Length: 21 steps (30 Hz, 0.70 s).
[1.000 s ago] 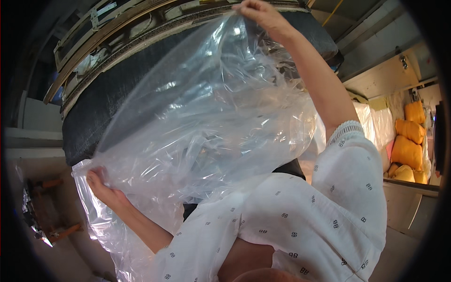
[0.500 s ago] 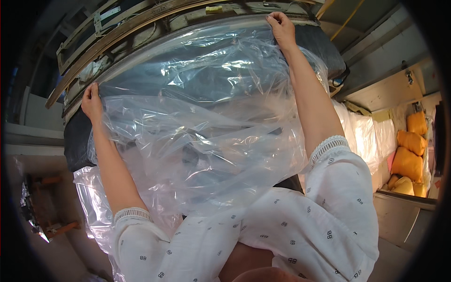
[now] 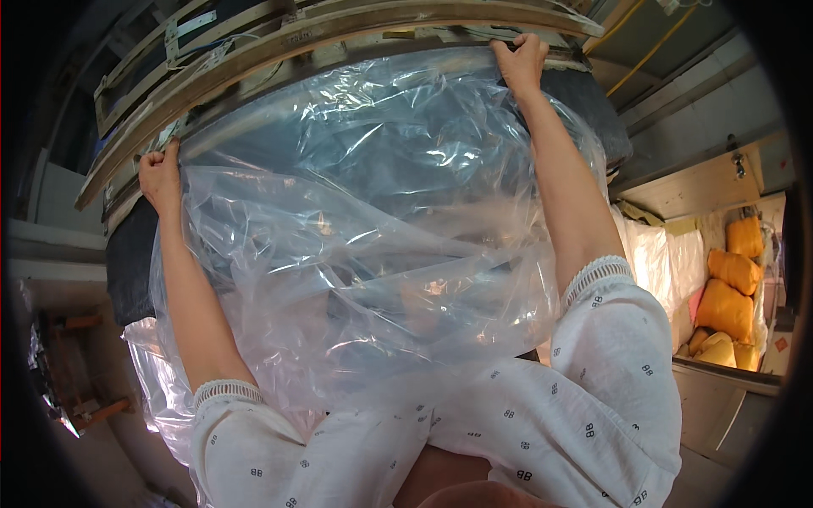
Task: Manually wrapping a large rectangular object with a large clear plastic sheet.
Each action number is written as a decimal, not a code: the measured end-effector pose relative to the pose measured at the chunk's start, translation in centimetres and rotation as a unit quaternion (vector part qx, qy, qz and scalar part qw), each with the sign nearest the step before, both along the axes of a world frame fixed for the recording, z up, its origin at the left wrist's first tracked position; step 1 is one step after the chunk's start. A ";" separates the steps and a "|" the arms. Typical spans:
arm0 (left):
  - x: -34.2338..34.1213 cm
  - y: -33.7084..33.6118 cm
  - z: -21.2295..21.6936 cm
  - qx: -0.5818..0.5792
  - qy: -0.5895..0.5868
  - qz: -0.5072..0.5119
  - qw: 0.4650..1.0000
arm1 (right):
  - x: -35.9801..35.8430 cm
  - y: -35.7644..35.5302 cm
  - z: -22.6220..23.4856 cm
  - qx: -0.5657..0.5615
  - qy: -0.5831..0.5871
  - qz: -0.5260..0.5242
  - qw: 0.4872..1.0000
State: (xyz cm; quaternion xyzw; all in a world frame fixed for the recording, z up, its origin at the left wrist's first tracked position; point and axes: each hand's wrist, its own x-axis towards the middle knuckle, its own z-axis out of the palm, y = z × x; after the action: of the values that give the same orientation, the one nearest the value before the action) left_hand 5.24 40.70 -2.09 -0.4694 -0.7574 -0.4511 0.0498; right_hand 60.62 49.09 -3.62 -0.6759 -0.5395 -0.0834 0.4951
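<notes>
A large clear plastic sheet [image 3: 339, 212] lies crumpled and shiny between my arms, spread over a dark padded surface [image 3: 129, 262] and hanging down toward me. My left hand [image 3: 161, 176] pinches the sheet's far left corner beside a wooden bar. At the far right, my right hand [image 3: 522, 64] grips the same far edge between thumb and fingers. That edge runs taut from hand to hand, just below the long wooden bar [image 3: 339, 32]. Folds of the sheet cover part of my lap.
Wooden slats with metal brackets [image 3: 190, 32] stand behind the bar. To the right, several orange bundles [image 3: 725, 306] are stacked near a white plastic-wrapped pile [image 3: 656, 254]. A wooden panel with a latch [image 3: 707, 173] is above them. At the left is a dark frame [image 3: 80, 364].
The wooden bar has come lower and nearer over the sheet's far edge. Both hands still hold the edge; the right has shifted slightly right, and the left hand has turned a little.
</notes>
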 end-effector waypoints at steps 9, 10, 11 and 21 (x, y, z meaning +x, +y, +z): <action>-2.3 -1.9 -0.4 -0.031 0.019 -0.073 0.997 | 0.7 0.5 0.2 0.019 0.112 -0.009 0.994; -2.4 -2.1 -0.4 -0.017 0.005 -0.071 0.997 | 0.6 0.4 0.2 0.026 0.112 -0.011 0.993; -2.5 -2.2 -0.5 -0.004 -0.009 -0.069 0.998 | 0.6 0.4 0.2 0.033 0.113 -0.014 0.993; -3.8 -1.8 -1.2 -0.044 0.117 -0.018 0.992 | 0.4 0.4 0.4 0.027 0.127 -0.015 0.991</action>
State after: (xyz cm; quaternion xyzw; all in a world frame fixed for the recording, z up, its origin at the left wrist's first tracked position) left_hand 1.45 38.90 -3.30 -0.5340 -0.7572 -0.3601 0.1087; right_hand 61.00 49.45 -3.26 -0.6750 -0.4597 -0.0185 0.5768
